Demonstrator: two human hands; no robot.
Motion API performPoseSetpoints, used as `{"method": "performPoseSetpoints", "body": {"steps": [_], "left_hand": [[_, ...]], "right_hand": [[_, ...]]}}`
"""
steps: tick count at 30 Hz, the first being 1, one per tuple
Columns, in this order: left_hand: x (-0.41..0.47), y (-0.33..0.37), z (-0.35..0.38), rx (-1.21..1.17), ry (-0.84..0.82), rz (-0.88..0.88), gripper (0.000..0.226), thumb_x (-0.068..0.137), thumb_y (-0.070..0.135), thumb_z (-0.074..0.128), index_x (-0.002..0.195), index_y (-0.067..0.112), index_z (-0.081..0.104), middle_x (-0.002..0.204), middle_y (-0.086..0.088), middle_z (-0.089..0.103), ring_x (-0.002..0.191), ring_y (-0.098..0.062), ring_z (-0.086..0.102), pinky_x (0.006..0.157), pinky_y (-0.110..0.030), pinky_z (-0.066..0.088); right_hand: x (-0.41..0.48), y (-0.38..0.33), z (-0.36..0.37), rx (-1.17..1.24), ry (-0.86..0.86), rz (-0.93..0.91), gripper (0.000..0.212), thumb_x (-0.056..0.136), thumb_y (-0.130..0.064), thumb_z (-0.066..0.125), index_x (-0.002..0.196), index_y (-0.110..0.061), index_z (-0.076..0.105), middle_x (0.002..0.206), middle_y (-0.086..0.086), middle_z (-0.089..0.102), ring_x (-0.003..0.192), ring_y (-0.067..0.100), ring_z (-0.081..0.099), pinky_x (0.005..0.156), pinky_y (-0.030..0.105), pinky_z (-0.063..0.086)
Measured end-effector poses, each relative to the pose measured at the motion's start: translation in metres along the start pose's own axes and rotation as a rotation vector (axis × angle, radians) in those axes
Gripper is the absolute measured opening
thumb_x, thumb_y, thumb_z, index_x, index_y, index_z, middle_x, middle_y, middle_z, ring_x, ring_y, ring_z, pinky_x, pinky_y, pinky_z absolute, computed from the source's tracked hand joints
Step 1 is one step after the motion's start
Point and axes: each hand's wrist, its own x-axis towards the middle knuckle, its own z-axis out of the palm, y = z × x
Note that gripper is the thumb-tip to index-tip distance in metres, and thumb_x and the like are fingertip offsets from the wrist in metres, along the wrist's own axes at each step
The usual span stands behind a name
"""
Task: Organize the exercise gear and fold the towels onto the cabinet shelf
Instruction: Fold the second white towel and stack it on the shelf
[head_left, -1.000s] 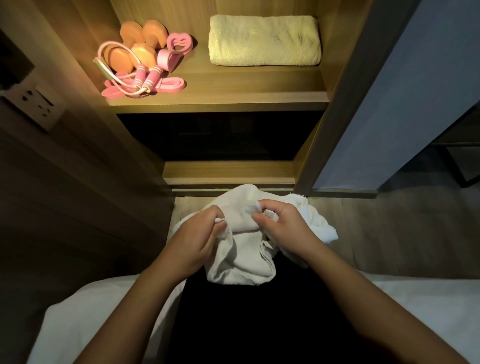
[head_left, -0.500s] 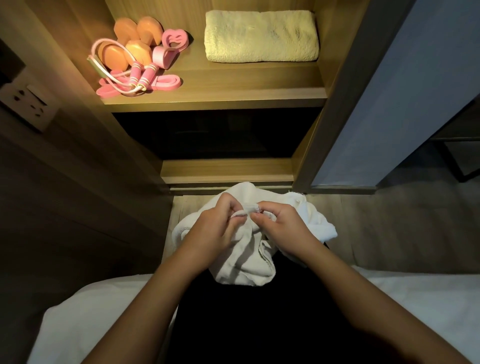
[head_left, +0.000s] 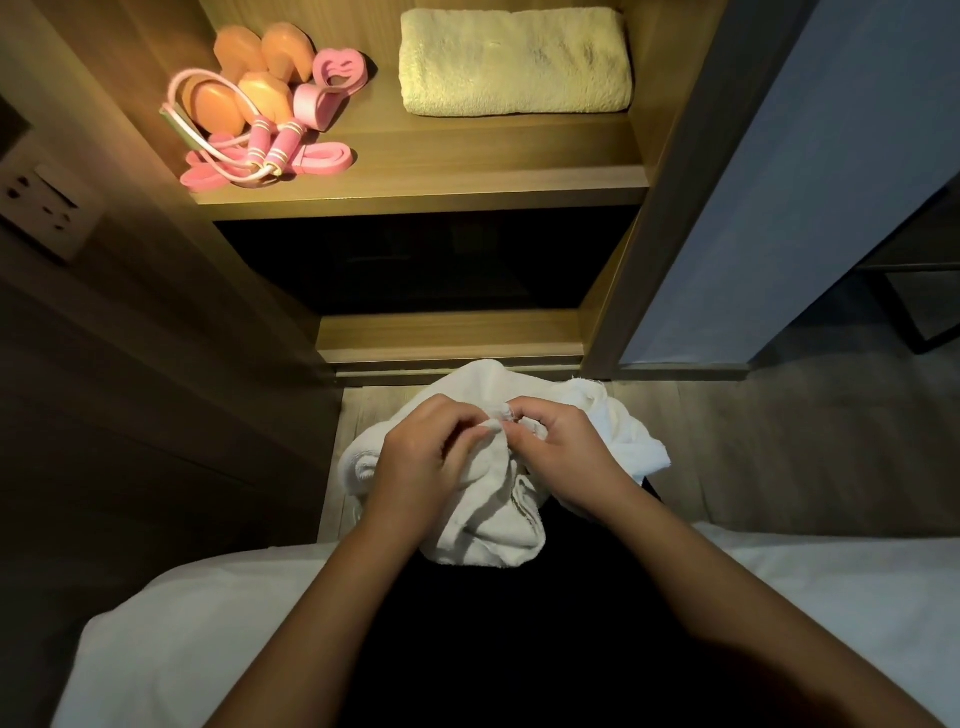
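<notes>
Crumpled white terry towel (head_left: 488, 499): bunched, pinched at its upper edge, low before the cabinet.
Folded pale-yellow fluffy towel (head_left: 514, 62): flat, right side of lit wooden cabinet shelf (head_left: 467, 156).
Orange plastic dumbbells (head_left: 260, 67), pink skipping rope (head_left: 260, 150), pink flat elastic band (head_left: 322, 158): heaped together, left side.

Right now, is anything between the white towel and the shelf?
Nothing visible. The left hand and right hand pinch the white towel below the open shelf; its front board is bare.
</notes>
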Motion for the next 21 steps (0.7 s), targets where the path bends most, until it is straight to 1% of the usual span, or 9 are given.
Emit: {"method": "performPoseSetpoints", "body": {"steps": [4, 6, 8, 10, 12, 15, 18, 20, 21], "left_hand": [[0.004, 0.0, 0.0, 0.006, -0.028, 0.013, 0.007, 0.084, 0.009, 0.075, 0.085, 0.004, 0.071, 0.081, -0.001, 0.065, 0.074, -0.01, 0.057, 0.067, -0.023, 0.047], [0.005, -0.002, -0.002, 0.024, -0.054, 0.06, 0.008, 0.083, 0.01, 0.076, 0.083, 0.004, 0.071, 0.079, -0.001, 0.064, 0.072, -0.011, 0.056, 0.065, -0.021, 0.046], [0.008, -0.005, -0.004, 0.048, -0.08, 0.091, 0.009, 0.082, 0.011, 0.076, 0.081, 0.004, 0.071, 0.077, -0.001, 0.062, 0.071, -0.01, 0.054, 0.064, -0.021, 0.043], [0.011, -0.007, -0.006, 0.075, -0.1, 0.1, 0.011, 0.081, 0.011, 0.077, 0.079, 0.003, 0.07, 0.076, -0.002, 0.061, 0.071, -0.008, 0.051, 0.063, -0.019, 0.042], [0.012, -0.009, -0.007, 0.088, -0.119, 0.111, 0.011, 0.081, 0.009, 0.078, 0.078, 0.002, 0.069, 0.075, -0.003, 0.062, 0.07, -0.01, 0.053, 0.062, -0.021, 0.043], [0.014, -0.012, -0.007, 0.097, -0.157, 0.143, 0.012, 0.082, 0.01, 0.077, 0.078, 0.002, 0.069, 0.076, -0.004, 0.062, 0.069, -0.016, 0.056, 0.062, -0.023, 0.043], [0.016, -0.016, -0.005, 0.092, -0.162, 0.142, 0.011, 0.082, 0.01, 0.076, 0.08, 0.003, 0.069, 0.076, -0.003, 0.062, 0.07, -0.013, 0.054, 0.064, -0.016, 0.04], [0.015, -0.018, -0.002, 0.082, -0.168, 0.12, 0.011, 0.082, 0.011, 0.077, 0.089, 0.005, 0.071, 0.081, 0.0, 0.062, 0.073, -0.009, 0.054, 0.067, -0.017, 0.043], [0.015, -0.018, 0.0, 0.077, -0.182, 0.097, 0.017, 0.082, 0.011, 0.076, 0.097, 0.006, 0.072, 0.086, 0.002, 0.062, 0.076, -0.008, 0.054, 0.07, -0.018, 0.045]], "right_hand": [[-0.001, 0.001, -0.002, -0.044, -0.036, 0.014, 0.02, 0.097, -0.017, 0.055, 0.082, -0.013, 0.068, 0.074, 0.005, 0.063, 0.07, 0.009, 0.051, 0.067, 0.032, 0.042], [-0.001, 0.001, -0.003, -0.085, -0.052, 0.007, 0.022, 0.096, -0.015, 0.055, 0.078, -0.017, 0.066, 0.069, 0.004, 0.059, 0.067, 0.011, 0.048, 0.065, 0.033, 0.04], [0.0, 0.0, -0.003, -0.109, -0.069, -0.006, 0.028, 0.096, -0.012, 0.054, 0.074, -0.026, 0.065, 0.069, 0.0, 0.059, 0.067, 0.014, 0.049, 0.064, 0.036, 0.042], [0.0, -0.001, -0.005, -0.124, -0.104, -0.005, 0.028, 0.096, -0.013, 0.053, 0.077, -0.027, 0.067, 0.074, 0.003, 0.065, 0.071, 0.023, 0.056, 0.067, 0.043, 0.047], [0.001, -0.001, -0.007, -0.144, -0.143, 0.002, 0.023, 0.097, -0.016, 0.052, 0.084, -0.021, 0.07, 0.081, 0.005, 0.068, 0.08, 0.03, 0.061, 0.074, 0.048, 0.05], [0.001, -0.002, -0.009, -0.169, -0.173, -0.009, 0.024, 0.098, -0.017, 0.051, 0.085, -0.027, 0.07, 0.081, -0.004, 0.068, 0.083, 0.025, 0.062, 0.078, 0.048, 0.049], [0.0, -0.001, -0.01, -0.165, -0.182, -0.005, 0.024, 0.098, -0.017, 0.051, 0.084, -0.027, 0.069, 0.081, -0.005, 0.068, 0.083, 0.022, 0.062, 0.077, 0.045, 0.049], [0.001, 0.0, -0.009, -0.166, -0.184, -0.008, 0.024, 0.097, -0.019, 0.051, 0.083, -0.027, 0.068, 0.079, -0.004, 0.067, 0.08, 0.02, 0.061, 0.074, 0.041, 0.049], [0.001, 0.0, -0.009, -0.174, -0.183, -0.014, 0.023, 0.096, -0.018, 0.051, 0.081, -0.024, 0.067, 0.077, -0.003, 0.065, 0.077, 0.018, 0.059, 0.071, 0.04, 0.047]]}}
